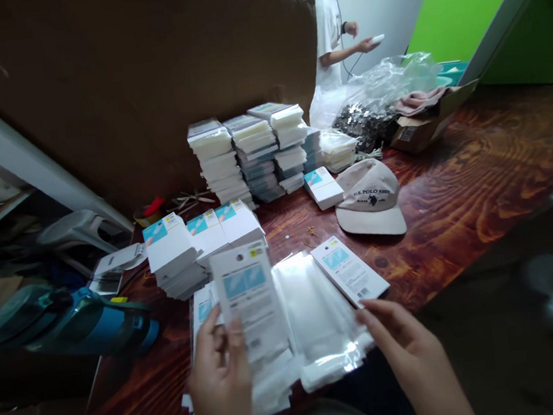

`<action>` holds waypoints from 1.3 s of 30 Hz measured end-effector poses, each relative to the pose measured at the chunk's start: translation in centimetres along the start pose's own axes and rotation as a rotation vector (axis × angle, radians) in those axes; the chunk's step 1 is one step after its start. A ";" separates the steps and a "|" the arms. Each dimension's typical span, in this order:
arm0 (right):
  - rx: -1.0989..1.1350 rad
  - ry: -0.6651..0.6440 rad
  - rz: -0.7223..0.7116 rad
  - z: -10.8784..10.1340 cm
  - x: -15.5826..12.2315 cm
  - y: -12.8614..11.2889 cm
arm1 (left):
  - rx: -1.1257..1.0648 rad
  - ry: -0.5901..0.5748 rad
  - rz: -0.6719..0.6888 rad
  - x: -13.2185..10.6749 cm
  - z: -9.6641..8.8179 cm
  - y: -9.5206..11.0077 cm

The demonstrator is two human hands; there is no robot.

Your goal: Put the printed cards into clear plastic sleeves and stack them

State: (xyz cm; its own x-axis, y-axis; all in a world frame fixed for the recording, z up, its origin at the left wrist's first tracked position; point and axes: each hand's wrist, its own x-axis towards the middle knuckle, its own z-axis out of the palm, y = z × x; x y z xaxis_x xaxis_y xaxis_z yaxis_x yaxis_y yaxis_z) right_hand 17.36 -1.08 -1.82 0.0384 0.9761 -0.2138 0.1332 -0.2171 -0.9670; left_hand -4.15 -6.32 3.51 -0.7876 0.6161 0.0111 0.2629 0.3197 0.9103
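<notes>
My left hand (218, 369) grips a white printed card (249, 301) with blue pictures and a hang hole, tilted up and slightly blurred. Below it lie more such cards (202, 306) and clear plastic sleeves. In the middle, a stack of clear plastic bags (311, 315) lies flat on the table. My right hand (407, 345) is at the right edge of these bags, its thumb and forefinger closed in a pinch; what is between them is too small to make out. Just beyond its fingertips rests a small stack of printed cards (351, 269).
Card stacks (170, 250) stand at the left, with tall piles of packed cards (216, 161) behind. A beige cap (371, 198), a blue bottle (102, 322) and an open carton (429, 121) are on the wooden table (497, 166). A person (331, 32) stands beyond, holding a white object.
</notes>
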 end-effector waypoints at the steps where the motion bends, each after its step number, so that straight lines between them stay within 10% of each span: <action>1: -0.167 0.127 -0.072 -0.6 0.9 0.5 | 0.165 0.021 0.028 1.2 -0.8 -0.7; 8: -0.836 0.334 -0.313 -2.2 5.7 4.5 | 0.932 0.167 0.525 3.3 -0.5 -3.3; 13: -0.830 0.344 -0.280 -1.9 6.0 4.5 | 0.951 -0.321 0.941 1.1 4.0 -2.2; 17: -0.818 0.354 -0.267 -1.6 6.1 3.8 | 1.057 -0.516 0.867 0.5 6.3 -1.5; 29: -0.448 0.459 -0.221 -1.4 6.4 1.9 | 0.767 -0.397 0.855 0.8 6.5 -2.3; 39: -0.253 0.458 -0.124 -2.2 6.5 1.5 | 0.030 -0.439 0.066 -0.9 5.4 1.0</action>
State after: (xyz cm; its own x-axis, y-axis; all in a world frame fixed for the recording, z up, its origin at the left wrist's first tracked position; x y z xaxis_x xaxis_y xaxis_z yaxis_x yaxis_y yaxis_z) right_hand 20.00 4.92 -4.41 0.4282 0.9029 0.0368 0.3966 -0.1511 -0.9055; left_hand -0.18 -2.69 2.16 -0.4591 0.8811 -0.1139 0.3258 0.2863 0.9011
